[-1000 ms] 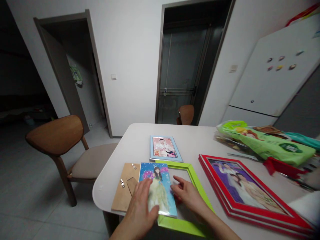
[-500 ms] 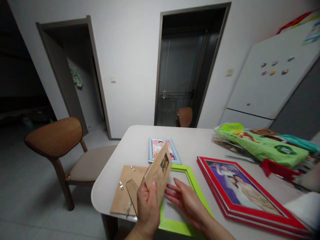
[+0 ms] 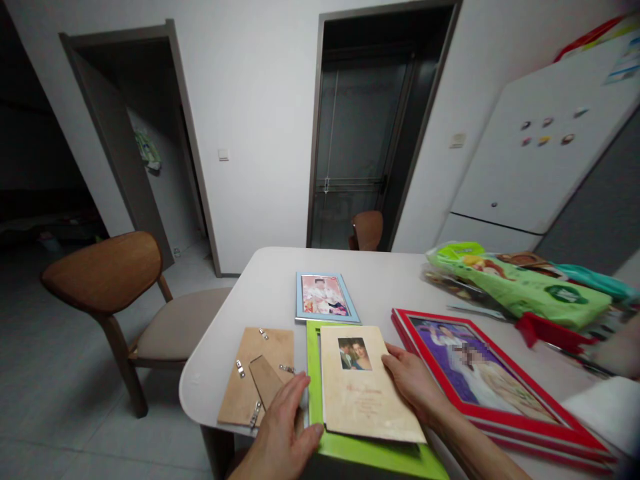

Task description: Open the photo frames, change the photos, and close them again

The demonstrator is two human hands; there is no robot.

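Observation:
A cream paper sheet (image 3: 370, 407) with a small photo of two people printed near its top lies over the light green picture frame (image 3: 314, 360), covering most of its opening. My right hand (image 3: 413, 380) grips the sheet's right edge, thumb on top. At the frame's left side is my left hand (image 3: 287, 427), fingers and thumb apart, the thumb tip close to the sheet's lower left corner. Partly behind that hand lies a brown backing board (image 3: 240, 387) with metal clips and a stand flap.
A small light blue framed photo (image 3: 326, 297) lies beyond the green frame. To the right are stacked red frames (image 3: 495, 380), with a green plastic package (image 3: 540, 287) and a red-handled object (image 3: 550, 333) behind them. A wooden chair (image 3: 110, 273) stands left of the white table (image 3: 210, 380).
The sheet, held upright in my left hand before, now lies face up over the green frame. My right hand has taken its right edge; my left hand has let go and moved left.

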